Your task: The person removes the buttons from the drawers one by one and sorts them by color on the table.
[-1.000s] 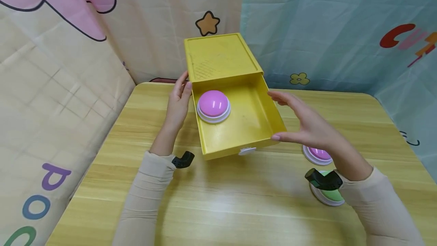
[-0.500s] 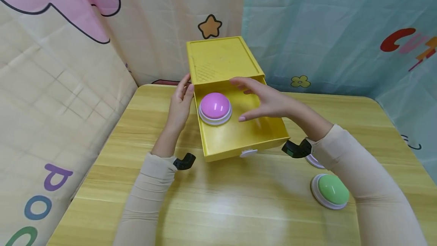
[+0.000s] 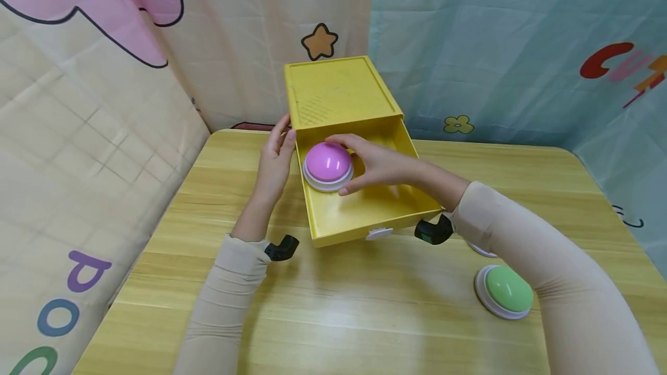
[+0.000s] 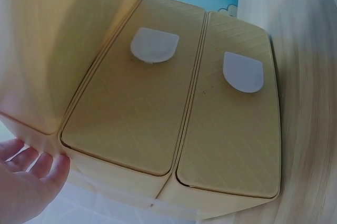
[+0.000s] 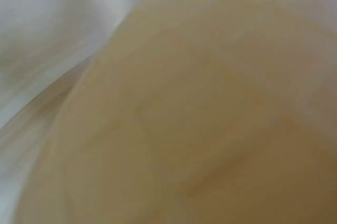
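Note:
A yellow drawer box [image 3: 341,88] stands at the table's back with its top drawer [image 3: 375,204] pulled out. Inside that drawer, at its left side, sits a pink dome button [image 3: 327,162] on a white base. The right hand [image 3: 377,164] reaches into the drawer, thumb and fingers spread around the button's right side; whether they touch it I cannot tell. Against the box's left side rests the left hand [image 3: 273,164], fingers fairly straight. In the left wrist view the left hand [image 4: 31,182] has its fingertips on the box's side, beside two closed drawers [image 4: 126,97]. The right wrist view is blurred.
On the wooden table [image 3: 333,311], a green dome button [image 3: 508,289] stands at the right. Behind it another white-based button [image 3: 482,249] is mostly covered by the right sleeve. Printed curtains [image 3: 469,33] hang behind and at the left.
The right hand has moved left from the drawer's right edge, into the drawer and up to the pink button. The left hand stays against the box.

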A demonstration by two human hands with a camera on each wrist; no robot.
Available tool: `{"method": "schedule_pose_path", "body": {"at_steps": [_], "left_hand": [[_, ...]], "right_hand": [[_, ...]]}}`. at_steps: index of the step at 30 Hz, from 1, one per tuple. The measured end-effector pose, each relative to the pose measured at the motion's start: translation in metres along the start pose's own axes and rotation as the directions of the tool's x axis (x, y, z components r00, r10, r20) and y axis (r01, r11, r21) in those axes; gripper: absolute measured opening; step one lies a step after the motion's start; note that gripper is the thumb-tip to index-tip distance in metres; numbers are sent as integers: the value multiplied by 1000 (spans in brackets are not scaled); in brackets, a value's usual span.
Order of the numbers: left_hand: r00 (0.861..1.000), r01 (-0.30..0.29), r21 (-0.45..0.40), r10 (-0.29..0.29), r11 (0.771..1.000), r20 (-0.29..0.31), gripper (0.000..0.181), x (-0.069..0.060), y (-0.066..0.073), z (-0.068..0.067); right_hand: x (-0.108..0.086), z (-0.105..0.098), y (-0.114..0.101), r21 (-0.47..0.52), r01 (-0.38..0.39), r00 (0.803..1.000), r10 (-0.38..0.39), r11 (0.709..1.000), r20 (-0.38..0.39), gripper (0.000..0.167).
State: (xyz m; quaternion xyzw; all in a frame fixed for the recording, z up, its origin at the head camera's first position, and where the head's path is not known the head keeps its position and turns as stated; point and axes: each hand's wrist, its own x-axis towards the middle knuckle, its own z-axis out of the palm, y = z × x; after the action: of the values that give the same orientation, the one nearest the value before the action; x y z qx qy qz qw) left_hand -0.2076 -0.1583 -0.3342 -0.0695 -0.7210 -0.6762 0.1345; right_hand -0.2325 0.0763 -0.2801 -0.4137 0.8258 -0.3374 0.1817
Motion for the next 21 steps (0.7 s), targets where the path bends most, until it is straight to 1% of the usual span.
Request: {"method": "schedule_pose_path", "body": {"at_steps": [3,6,9,13,15,21], "left_hand": [[1000,0,8,0,1000,-2,51,0,-1,0],[1000,0,15,0,1000,-3,51,0,-2,0],[1000,0,17,0,1000,-2,51,-1,-2,1],[1000,-2,21,2,1000,2,51,-1,-1,1],[1000,-2,23,2,1000,5,51,-1,-1,1],[1000,-1,17,1,1000,3,51,-1,-2,1]], "right_hand": [[3,4,-2,-19,-7,1000,7,1000,-11,94],[5,6,-1,-42,-10,999,8,999,-41,88],[6,6,1,-62,-32,998,28,998,-61,84],[5,6,0,-67,-66,997,63,996,-54,82],[4,6,0,-64,-61,997,59,996,-42,79],[3,6,1,-60,3,1000,-3,998,9,81]]}}
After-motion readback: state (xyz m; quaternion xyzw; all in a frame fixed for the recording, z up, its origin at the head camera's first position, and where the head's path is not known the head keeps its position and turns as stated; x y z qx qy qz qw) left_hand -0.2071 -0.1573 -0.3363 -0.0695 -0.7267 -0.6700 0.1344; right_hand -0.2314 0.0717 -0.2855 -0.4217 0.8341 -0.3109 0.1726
